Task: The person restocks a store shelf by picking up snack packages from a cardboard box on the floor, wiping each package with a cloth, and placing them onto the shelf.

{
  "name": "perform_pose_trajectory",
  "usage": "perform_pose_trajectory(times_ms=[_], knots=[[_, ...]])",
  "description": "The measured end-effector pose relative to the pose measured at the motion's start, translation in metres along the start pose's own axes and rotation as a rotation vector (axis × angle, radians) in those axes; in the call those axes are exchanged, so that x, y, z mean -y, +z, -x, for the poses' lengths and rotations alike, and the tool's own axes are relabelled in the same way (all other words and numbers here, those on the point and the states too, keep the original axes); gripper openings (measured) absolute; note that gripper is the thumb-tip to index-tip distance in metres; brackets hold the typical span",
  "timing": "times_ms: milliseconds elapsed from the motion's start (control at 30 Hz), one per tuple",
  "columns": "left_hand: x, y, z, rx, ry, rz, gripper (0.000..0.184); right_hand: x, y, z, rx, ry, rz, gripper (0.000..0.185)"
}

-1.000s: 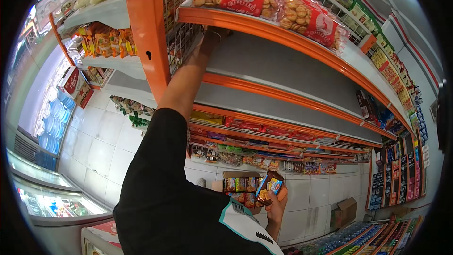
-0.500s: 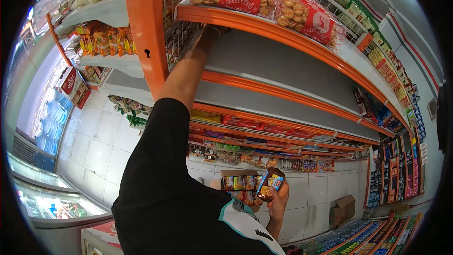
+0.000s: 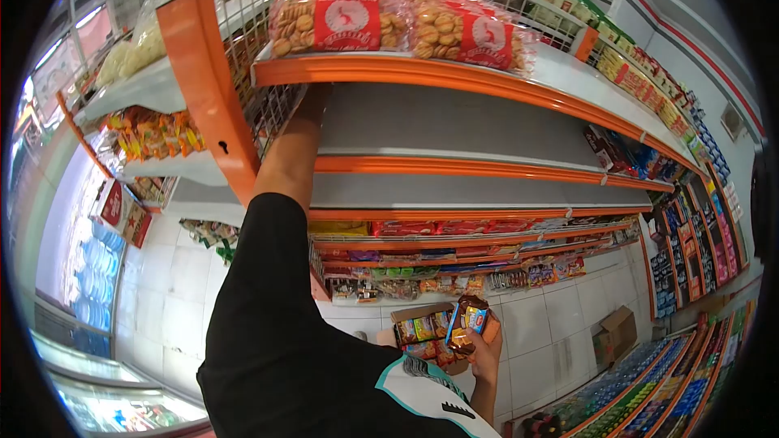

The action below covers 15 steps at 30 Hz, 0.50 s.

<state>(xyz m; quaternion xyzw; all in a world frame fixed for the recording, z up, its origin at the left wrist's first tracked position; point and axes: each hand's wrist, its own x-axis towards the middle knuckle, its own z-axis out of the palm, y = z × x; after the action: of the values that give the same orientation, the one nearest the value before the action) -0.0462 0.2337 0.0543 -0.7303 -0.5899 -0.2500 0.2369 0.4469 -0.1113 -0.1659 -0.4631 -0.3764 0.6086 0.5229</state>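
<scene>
Right fingers [image 3: 471, 341] clamp snacks [image 3: 466, 321] beside open floor [image 3: 526, 326]; left fingers, behind shelf edge [image 3: 406, 72], unclear.

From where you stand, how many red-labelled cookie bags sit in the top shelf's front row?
2: the left bag, at the left end of the top shelf, and the right bag, just beside it. More sit behind, partly hidden.

We see white tile floor [image 3: 531, 326], orange-edged shelves [image 3: 454, 164] with wire mesh [image 3: 527, 15], pale wall [image 3: 661, 49] with red stripe at right, lit glass cooler [image 3: 122, 410] lower left, bright light upper left.
</scene>
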Motion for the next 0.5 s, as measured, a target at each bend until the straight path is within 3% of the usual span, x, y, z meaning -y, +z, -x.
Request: perform_pose_trajectory(times_ms=[200, 500], knots=[[-0.012, 0.004, -0.02, -0.032, 0.076, 0.024, 0.041, 0.005, 0.007, 0.009, -0.071, -0.024, 0.027, 0.061], [-0.011, 0.006, 0.023, -0.036, 0.069, 0.035, 0.042, 0.013, 0.015, 0.014, -0.067, 0.043, 0.04, 0.063]])
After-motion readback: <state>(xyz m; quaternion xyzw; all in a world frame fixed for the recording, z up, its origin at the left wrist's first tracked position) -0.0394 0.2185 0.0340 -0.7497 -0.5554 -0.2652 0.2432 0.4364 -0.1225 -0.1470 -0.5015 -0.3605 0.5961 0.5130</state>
